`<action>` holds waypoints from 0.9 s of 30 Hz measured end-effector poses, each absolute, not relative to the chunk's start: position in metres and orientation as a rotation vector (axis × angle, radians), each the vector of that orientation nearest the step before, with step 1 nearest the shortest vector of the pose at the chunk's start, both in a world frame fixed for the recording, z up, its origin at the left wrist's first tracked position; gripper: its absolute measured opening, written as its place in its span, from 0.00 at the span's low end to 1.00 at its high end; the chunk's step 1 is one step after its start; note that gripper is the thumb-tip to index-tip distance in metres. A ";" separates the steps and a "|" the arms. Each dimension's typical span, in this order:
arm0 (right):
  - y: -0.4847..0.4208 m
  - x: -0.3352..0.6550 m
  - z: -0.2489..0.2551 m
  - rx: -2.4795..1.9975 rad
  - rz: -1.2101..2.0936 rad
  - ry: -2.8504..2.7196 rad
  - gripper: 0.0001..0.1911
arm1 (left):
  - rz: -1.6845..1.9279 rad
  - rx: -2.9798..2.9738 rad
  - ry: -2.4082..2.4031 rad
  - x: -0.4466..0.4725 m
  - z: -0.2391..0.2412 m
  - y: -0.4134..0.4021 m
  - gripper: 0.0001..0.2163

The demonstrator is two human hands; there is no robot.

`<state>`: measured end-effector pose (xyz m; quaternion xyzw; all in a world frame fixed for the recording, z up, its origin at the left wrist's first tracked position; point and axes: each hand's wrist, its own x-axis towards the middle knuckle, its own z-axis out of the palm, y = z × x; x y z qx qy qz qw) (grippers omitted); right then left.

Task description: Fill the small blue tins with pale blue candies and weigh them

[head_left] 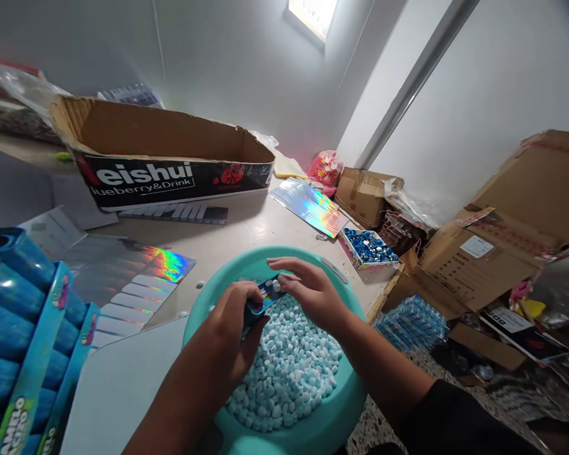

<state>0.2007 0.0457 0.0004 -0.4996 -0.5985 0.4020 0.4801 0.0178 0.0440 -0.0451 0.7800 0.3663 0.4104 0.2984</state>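
A teal plastic basin (341, 411) sits at the table's near edge, heaped with small white and pale blue candies (291, 366). My left hand (239, 316) is closed around a small blue container (265, 297) held just above the candies. My right hand (308, 287) hovers over the container's far end, fingers stretched out and close together, fingertips touching it. Both forearms reach in from the bottom of the view.
A long open cardboard box (161, 158) stands at the back. Holographic sheets (310, 205) lie on the table (237, 230), and a small box of blue pieces (367, 248) sits at its right edge. Blue packaged stacks (23, 335) fill the left. Cardboard cartons (512, 234) crowd the floor at right.
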 end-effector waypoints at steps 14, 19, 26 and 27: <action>0.043 0.214 -0.001 -1.347 0.600 -1.904 0.09 | 0.982 2.157 0.970 0.019 -0.047 0.043 0.11; 0.045 0.213 -0.003 -1.409 0.781 -1.658 0.07 | 0.973 2.133 0.962 0.019 -0.048 0.043 0.11; 0.046 0.213 0.001 -1.305 0.662 -1.488 0.05 | 0.988 2.061 1.020 0.014 -0.043 0.044 0.10; 0.047 0.214 0.002 -1.296 0.639 -1.487 0.05 | 0.995 2.054 1.018 0.014 -0.042 0.044 0.10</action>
